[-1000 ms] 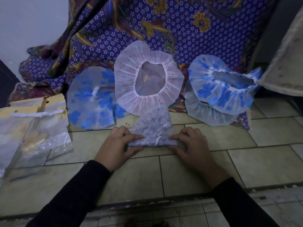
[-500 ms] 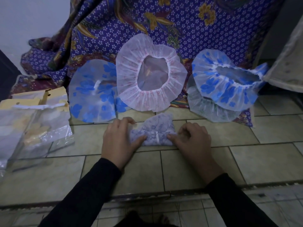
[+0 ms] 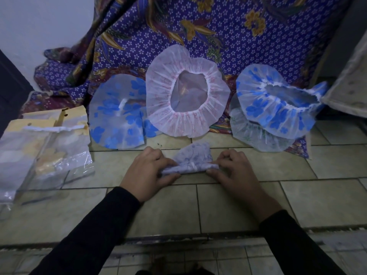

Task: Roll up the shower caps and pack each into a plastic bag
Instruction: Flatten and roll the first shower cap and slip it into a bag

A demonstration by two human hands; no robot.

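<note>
Shower cap (image 3: 193,160) half-rolled, long axis left-right; left hand (image 3: 148,173), right hand (image 3: 234,171) pinch roll's ends.

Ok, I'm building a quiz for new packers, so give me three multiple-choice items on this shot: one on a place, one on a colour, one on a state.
1. Where do the plastic bags lie?
A) on the tiled floor, to the person's left
B) on the patterned cloth at the back
C) between the two hands

2. What colour is the print on the middle shower cap propped at the back?
A) green
B) pink
C) black

3. What state is the cap between the hands in?
A) spread flat
B) sealed in a bag
C) partly rolled, held at both ends

Answers:
1 A: the bags sit on the tiles, left of the left hand.
2 B: its white ruffle carries pink marks.
3 C: the left hand and the right hand pinch a rolled near edge, with loose cap beyond it.
</note>
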